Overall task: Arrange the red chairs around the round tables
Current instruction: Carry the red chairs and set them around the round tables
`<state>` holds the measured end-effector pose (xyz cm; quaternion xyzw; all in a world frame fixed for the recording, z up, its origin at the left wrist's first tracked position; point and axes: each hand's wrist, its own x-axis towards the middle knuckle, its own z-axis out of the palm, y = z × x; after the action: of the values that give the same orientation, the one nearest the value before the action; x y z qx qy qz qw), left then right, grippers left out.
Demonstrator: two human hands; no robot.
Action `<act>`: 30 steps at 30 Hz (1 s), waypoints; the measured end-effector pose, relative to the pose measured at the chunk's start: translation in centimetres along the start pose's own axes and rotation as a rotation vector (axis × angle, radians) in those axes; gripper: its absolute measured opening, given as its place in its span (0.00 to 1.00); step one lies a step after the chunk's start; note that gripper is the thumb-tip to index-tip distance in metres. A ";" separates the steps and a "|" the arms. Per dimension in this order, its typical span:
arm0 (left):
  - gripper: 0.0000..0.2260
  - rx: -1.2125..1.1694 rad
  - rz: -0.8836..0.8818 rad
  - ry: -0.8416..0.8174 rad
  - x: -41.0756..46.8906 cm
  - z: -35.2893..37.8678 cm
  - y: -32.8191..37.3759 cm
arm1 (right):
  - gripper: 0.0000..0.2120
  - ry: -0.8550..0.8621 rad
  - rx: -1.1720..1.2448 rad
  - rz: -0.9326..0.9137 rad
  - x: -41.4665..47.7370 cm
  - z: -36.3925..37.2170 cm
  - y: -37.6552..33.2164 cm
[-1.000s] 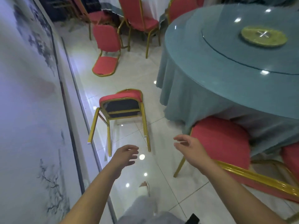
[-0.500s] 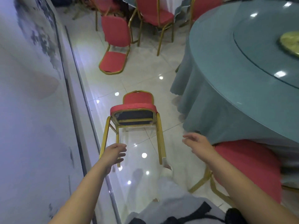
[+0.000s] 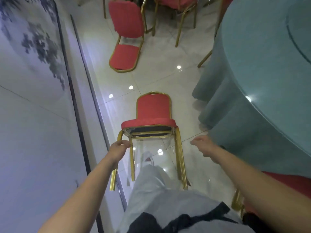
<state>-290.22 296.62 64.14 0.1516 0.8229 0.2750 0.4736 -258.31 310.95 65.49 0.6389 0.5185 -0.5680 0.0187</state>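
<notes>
A red chair point(image 3: 154, 111) with a gold frame lies tipped on its back on the tiled floor just ahead, its legs pointing toward me. My left hand point(image 3: 118, 148) curls round its left front leg, just below the seat. Fingers loosely spread, my right hand point(image 3: 202, 146) hovers a short way right of the right front leg, holding nothing. The round table point(image 3: 262, 84), draped in a teal cloth, fills the right side. A second red chair point(image 3: 125, 54) lies toppled farther ahead.
A painted wall panel point(image 3: 33, 98) runs along the left, close to the fallen chair. Another red chair point(image 3: 296, 187) stands tucked at the table at lower right. More red chairs point(image 3: 175, 4) crowd a far table. My leg is between the chair's legs.
I have stepped closer and bent over the fallen chair. My left hand moved forward and closed on its left leg. My right hand came nearer the right leg.
</notes>
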 end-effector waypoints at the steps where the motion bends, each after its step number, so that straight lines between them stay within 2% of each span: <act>1: 0.06 0.031 -0.003 0.002 2.1 -0.2 1.2 | 0.09 0.008 -0.026 0.038 1.3 -0.2 -0.2; 6: 0.14 0.123 -0.095 0.018 14.1 -0.6 3.6 | 0.15 0.090 0.012 0.222 8.1 0.5 -1.6; 10: 0.09 0.119 -0.181 0.044 22.5 -0.8 5.6 | 0.12 0.076 0.000 0.387 13.2 2.8 -5.7; 15: 0.21 0.284 -0.177 -0.047 33.1 0.4 6.1 | 0.21 0.050 0.025 0.369 23.5 6.6 -9.0; 16: 0.23 0.316 -0.221 -0.057 35.1 0.7 5.8 | 0.24 0.044 0.034 0.384 25.7 7.3 -9.1; 19: 0.30 0.433 -0.410 -0.072 40.2 1.3 4.3 | 0.45 0.085 0.121 0.538 32.1 8.9 -9.0; 22: 0.31 0.502 -0.605 -0.162 43.9 1.8 2.0 | 0.53 0.104 0.183 0.751 37.7 9.8 -8.1; 24: 0.22 0.421 -0.761 -0.265 45.2 2.0 0.5 | 0.48 -0.034 0.250 0.841 40.3 10.5 -7.0; 25: 0.20 0.404 -0.827 -0.323 45.7 2.0 0.1 | 0.41 -0.107 0.279 0.849 41.4 10.9 -6.2; 27: 0.20 0.364 -0.908 -0.387 47.2 2.0 -0.9 | 0.29 -0.161 0.309 0.841 43.1 11.6 -5.1; 30: 0.24 0.322 -0.920 -0.484 49.3 2.0 -2.1 | 0.28 -0.172 0.287 0.855 44.5 11.6 -4.3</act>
<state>-313.39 320.71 27.72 -0.0945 0.7035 -0.1331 0.6917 -277.58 334.41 30.64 0.7421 0.1210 -0.6264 0.2055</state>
